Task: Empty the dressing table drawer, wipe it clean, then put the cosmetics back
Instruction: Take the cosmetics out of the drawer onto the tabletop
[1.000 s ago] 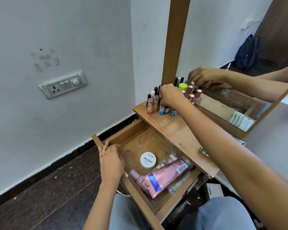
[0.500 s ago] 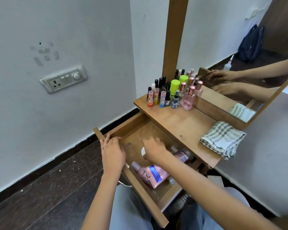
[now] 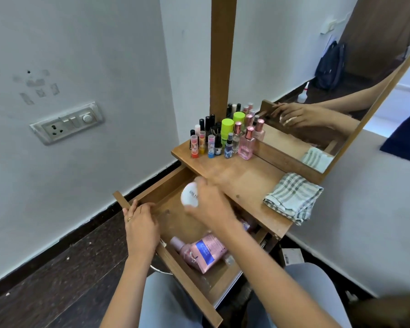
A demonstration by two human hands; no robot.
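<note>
The left hand (image 3: 141,224) curls its fingers (image 3: 137,207) over the front of the drawer (image 3: 173,266) to steady it, while the right hand (image 3: 211,205) grips the white jar (image 3: 189,194) just above the drawer floor – likely bound for the bench (image 3: 246,183) – and a pink tube (image 3: 206,250) lies inside.

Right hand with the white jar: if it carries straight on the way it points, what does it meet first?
Most likely the table top's front edge near its left corner, then the lip balm sticks behind it. The right hand, gripping the white jar, is blurred, so its height is unclear.
</note>
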